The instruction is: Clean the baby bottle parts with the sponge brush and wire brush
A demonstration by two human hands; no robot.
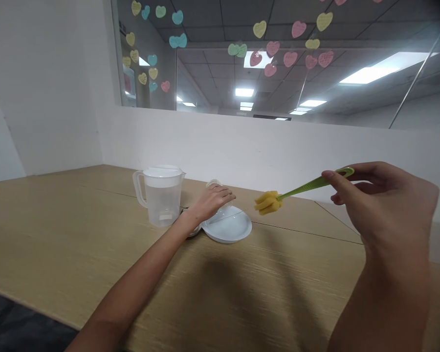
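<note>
My right hand point(385, 205) is raised at the right, its thumb and fingers pinching the green handle of a yellow sponge brush point(297, 190). The sponge head points left, in the air above the table. My left hand point(214, 199) reaches over the back left of a shallow white dish point(229, 229), fingers stretched to the right and its thumb hidden. Just behind it shows the top of a clear, whitish object point(214, 182), mostly covered; whether the hand touches it I cannot tell. A dark-rimmed round item point(194, 233) lies partly under my left wrist, beside the dish.
A translucent lidded pitcher point(163, 198) stands left of the dish, handle to the left. All this is on a light wooden table point(77, 239) with seams. Behind rises a white wall point(264, 156) with a window bearing heart-shaped notes point(273, 48).
</note>
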